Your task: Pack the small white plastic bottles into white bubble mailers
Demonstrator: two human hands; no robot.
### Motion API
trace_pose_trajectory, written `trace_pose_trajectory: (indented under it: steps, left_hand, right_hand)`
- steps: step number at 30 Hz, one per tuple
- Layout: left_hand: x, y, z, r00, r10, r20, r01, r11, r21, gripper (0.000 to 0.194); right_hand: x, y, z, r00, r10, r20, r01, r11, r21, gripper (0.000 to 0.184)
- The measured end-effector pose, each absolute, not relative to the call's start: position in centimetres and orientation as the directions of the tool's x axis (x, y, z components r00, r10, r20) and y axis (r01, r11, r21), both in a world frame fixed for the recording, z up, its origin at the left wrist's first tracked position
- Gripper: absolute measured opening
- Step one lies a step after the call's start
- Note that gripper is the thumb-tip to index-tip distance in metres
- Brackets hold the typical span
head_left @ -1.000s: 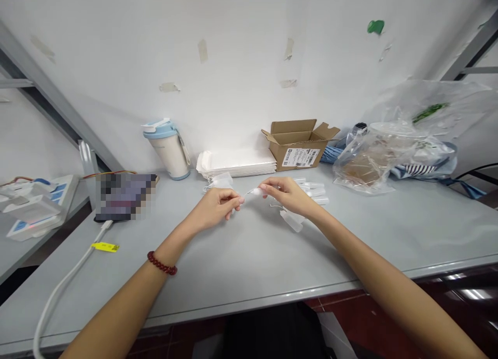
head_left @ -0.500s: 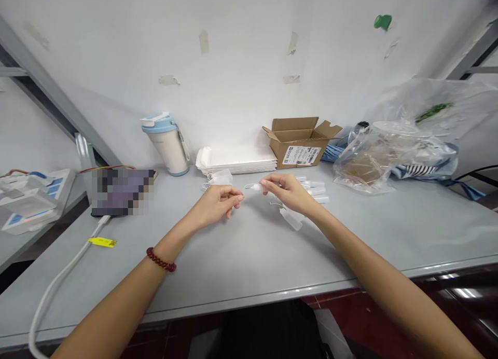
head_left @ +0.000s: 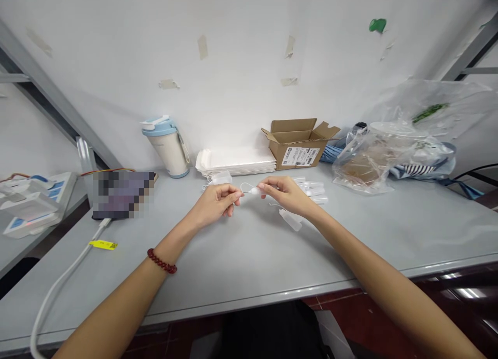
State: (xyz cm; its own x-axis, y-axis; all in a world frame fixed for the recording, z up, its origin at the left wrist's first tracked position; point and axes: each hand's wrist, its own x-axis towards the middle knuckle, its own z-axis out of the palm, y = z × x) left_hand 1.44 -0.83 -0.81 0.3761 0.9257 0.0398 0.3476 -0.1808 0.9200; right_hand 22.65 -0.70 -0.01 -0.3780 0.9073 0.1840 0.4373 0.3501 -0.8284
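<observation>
My right hand pinches a small white squeeze bottle by its body, most of which the fingers hide. A thin dark needle tip points left from the bottle, and a thin white strap loops above it. My left hand is closed, thumb against fingers, at the far end of that strap and needle; the tiny piece in its fingertips is mostly covered. Under my right hand lies another small bottle with its strap, and several more clear bottles rest beyond it. A few translucent bottles lie behind my left hand.
At the back stand a tumbler, a stack of white flat packs and an open cardboard box. Plastic bags sit on the right. A phone with a white cable lies left on the grey table.
The bottle's tip has come closer to my left fingertips, and the strap now arches up between the hands. The view has shifted slightly.
</observation>
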Motion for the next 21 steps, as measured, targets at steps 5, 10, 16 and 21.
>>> trace_pose_trajectory:
  steps: [5, 10, 16, 21]
  left_hand:
    - [1.5, -0.9, -0.8, 0.376, 0.926, 0.035, 0.361, -0.181, 0.915, 0.03]
    - [1.5, -1.2, -0.5, 0.379, 0.923, 0.061, 0.371, -0.212, 0.904, 0.028]
    - [1.7, -1.5, -0.4, 0.356, 0.929, 0.1, 0.379, -0.241, 0.893, 0.024]
    - [1.9, -1.5, -1.1, 0.328, 0.931, 0.162, 0.398, -0.292, 0.87, 0.021]
  right_hand:
    - [22.6, -0.7, -0.2, -0.384, 0.903, 0.193, 0.428, 0.359, -0.829, 0.036]
    - [22.6, -0.5, -0.5, -0.396, 0.897, 0.196, 0.429, 0.37, -0.824, 0.034]
    - [22.0, -0.3, -1.2, -0.386, 0.894, 0.227, 0.415, 0.388, -0.823, 0.031]
    - [21.5, -0.5, -1.7, -0.371, 0.896, 0.245, 0.415, 0.396, -0.819, 0.027]
